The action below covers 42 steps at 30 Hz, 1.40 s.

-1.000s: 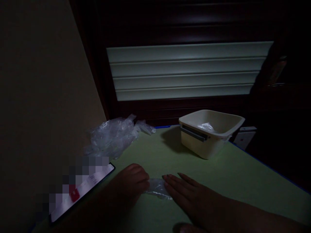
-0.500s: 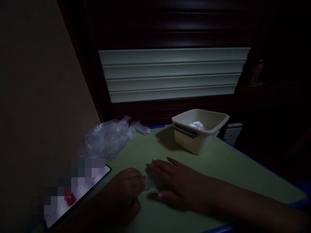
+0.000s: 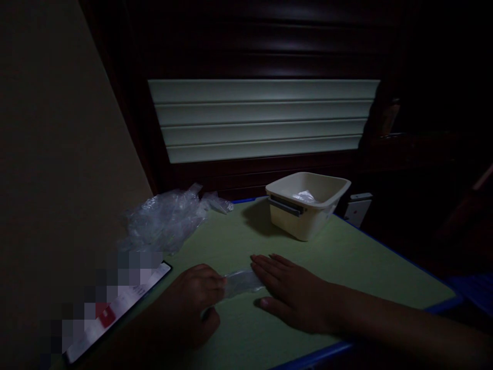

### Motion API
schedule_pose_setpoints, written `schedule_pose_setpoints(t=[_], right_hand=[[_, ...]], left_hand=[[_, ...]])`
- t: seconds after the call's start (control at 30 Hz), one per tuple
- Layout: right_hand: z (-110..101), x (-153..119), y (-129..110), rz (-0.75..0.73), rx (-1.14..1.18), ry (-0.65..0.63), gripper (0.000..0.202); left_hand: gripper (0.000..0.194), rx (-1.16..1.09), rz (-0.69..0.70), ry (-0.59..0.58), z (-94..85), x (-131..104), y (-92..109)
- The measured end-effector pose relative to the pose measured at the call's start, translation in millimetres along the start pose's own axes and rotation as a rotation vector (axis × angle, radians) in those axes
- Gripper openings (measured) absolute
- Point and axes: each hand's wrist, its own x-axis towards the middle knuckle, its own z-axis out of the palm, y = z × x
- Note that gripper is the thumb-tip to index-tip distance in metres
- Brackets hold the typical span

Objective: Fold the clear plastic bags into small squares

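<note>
A small clear plastic bag (image 3: pixel 242 283) lies flat on the green tabletop between my two hands. My left hand (image 3: pixel 196 303) is closed, its fingers pinching the bag's left end. Flat on the table, my right hand (image 3: pixel 290 295) presses over the bag's right end with its fingers stretched out and the thumb apart. The part of the bag beneath that palm is hidden. Behind my right hand stands a cream plastic bin (image 3: pixel 304 221) with a grey handle, and some crumpled clear plastic (image 3: pixel 305 196) shows inside it.
A heap of crumpled clear plastic bags (image 3: pixel 165 218) lies at the table's back left. In front of it is a flat dark-edged panel (image 3: pixel 119 316), partly pixelated. The green table (image 3: pixel 223 239) has a blue edge. Behind stands a dark slatted door (image 3: pixel 258 121); a white object (image 3: pixel 357 210) is beyond the bin.
My right hand has slid a little to the right, away from my left hand, and more of the bag shows between them. The view has shifted slightly.
</note>
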Motion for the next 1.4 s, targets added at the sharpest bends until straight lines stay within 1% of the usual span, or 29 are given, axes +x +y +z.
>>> schedule_pose_setpoints(t=[0.07,0.17,0.27,0.3,0.37,0.43,0.5,0.53,0.6,0.67,0.7,0.77,0.83,0.87,1.0,1.13,1.27,1.4], right_hand=[[0,-13,9,0.030,-0.006,0.036,0.061],[2,-29,21,0.077,-0.015,0.057,0.060],[4,-39,30,0.142,-0.061,0.047,0.058],[4,-40,32,0.172,-0.080,0.064,0.058],[4,-40,32,0.220,-0.128,0.139,0.058],[2,-34,26,0.224,-0.185,0.242,0.052],[-1,-24,16,0.163,-0.234,0.310,0.044],[-3,-18,10,0.121,-0.251,0.313,0.042],[-5,-4,-4,0.049,-0.262,0.246,0.044],[-5,10,-15,0.030,-0.260,0.172,0.045],[-4,16,-18,0.037,-0.266,0.143,0.039],[-2,26,-22,0.056,-0.272,0.097,0.027],[-1,33,-20,0.039,-0.235,0.080,0.022],[-1,35,-18,0.002,-0.193,0.079,0.023],[-3,42,-4,-0.192,0.049,0.092,0.032],[-2,43,9,-0.228,0.202,0.150,0.032],[-5,36,16,-0.251,0.204,0.173,0.027],[-6,32,17,-0.291,0.089,0.148,0.024]], left_hand=[[0.030,-0.002,-0.012,-0.018,1.1,-1,-1],[0.030,-0.001,0.002,0.000,2.0,-1,-1],[0.030,0.001,0.019,0.029,2.2,-1,-1],[0.029,0.001,0.019,0.032,2.5,-1,-1],[0.029,0.002,0.019,0.039,3.5,0,0],[0.030,0.022,0.018,0.046,5.4,0,1],[0.032,0.056,0.023,0.065,7.3,-1,1],[0.033,0.072,0.022,0.067,8.0,-1,1],[0.030,0.091,0.002,0.034,8.2,-2,3],[0.023,0.100,-0.027,-0.020,6.5,-1,6],[0.020,0.096,-0.031,-0.038,5.2,0,8],[0.019,0.058,0.008,-0.056,2.3,2,12],[0.021,-0.006,0.067,-0.047,0.2,3,15],[0.021,-0.031,0.075,-0.024,-0.3,4,16],[0.020,-0.047,0.016,0.111,2.3,1,10],[0.023,-0.010,-0.002,0.163,7.5,-3,4],[0.021,0.016,0.005,0.159,9.3,-1,6],[0.023,0.007,-0.010,0.154,10.0,4,7]])
